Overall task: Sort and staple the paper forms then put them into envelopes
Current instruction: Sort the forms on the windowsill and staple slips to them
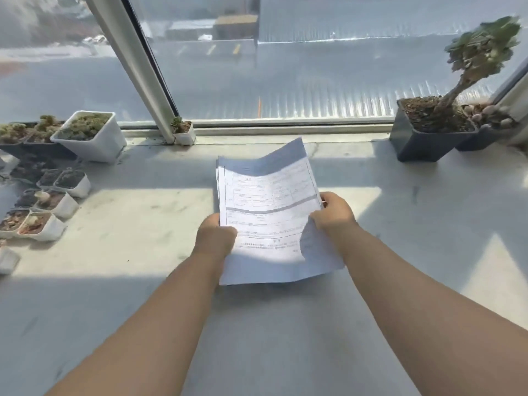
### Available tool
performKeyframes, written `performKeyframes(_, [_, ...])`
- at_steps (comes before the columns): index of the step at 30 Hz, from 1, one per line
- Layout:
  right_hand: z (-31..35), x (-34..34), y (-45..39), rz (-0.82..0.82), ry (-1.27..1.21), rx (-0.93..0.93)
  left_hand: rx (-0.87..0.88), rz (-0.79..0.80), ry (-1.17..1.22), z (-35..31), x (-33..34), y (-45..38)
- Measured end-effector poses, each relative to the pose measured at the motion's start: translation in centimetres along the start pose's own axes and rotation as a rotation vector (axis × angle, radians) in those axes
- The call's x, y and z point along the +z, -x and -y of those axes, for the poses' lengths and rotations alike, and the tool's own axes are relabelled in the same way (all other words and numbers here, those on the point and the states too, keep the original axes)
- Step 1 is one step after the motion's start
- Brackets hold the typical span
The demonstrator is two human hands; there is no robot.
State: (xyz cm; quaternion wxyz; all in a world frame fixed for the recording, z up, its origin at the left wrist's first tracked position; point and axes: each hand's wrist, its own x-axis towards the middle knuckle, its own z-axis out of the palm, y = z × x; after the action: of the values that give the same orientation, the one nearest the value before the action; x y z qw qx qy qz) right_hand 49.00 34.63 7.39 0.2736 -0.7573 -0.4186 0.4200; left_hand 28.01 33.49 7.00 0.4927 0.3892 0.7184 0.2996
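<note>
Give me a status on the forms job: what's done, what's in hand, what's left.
Done: nothing shows as finished; no stapled set or filled envelope is in view. In hand: the left hand and the right hand hold a small stack of paper forms above the grey surface, apparently sorting. Left: stapling and enveloping; no stapler or envelopes show here, only potted plants by the window.

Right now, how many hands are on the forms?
2. The left hand grips the left edge of the paper forms; the right hand pinches the right edge, slightly farther up. Neither is hidden.
</note>
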Motion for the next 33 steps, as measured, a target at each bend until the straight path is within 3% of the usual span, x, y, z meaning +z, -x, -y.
performKeyframes(3, [-1.2,1.3,-1.8,0.053,0.041,0.035,-0.015,0.002,-0.124,1.5,0.1,-2.5])
performKeyframes(7, [-1.6,2.2,-2.6,-0.065,0.079,0.085,-0.087,-0.085,-0.380,3.3,0.2,-4.2])
performKeyframes(11, [-1.5,1.9,-2.7,-0.122,0.034,0.212,-0.231,-0.045,0.062,1.8,0.4,-3.9])
performKeyframes(14, [-1.8,1.8,-2.4,-0.124,0.045,0.309,-0.293,-0.030,0.136,1.5,-0.1,-4.5])
performKeyframes(18, [-2.0,2.8,-1.2,-0.066,0.248,0.323,-0.276,0.053,-0.278,2.0,0.0,-4.1])
performKeyframes(20, [-2.5,3.4,-0.8,-0.126,0.253,0.278,-0.234,0.051,-0.403,2.5,0.3,-3.5])
performKeyframes(24, [-3.3,3.2,0.8,-0.190,-0.062,0.229,-0.200,0.082,-0.154,3.5,0.5,-1.6])
performKeyframes(28, [-4.3,1.9,3.0,-0.045,-0.144,0.297,-0.286,0.170,0.053,4.8,-0.8,0.9])
performKeyframes(33, [-6.5,1.3,7.7,0.105,-0.352,0.369,-0.330,0.290,0.131,8.0,-2.8,6.3])
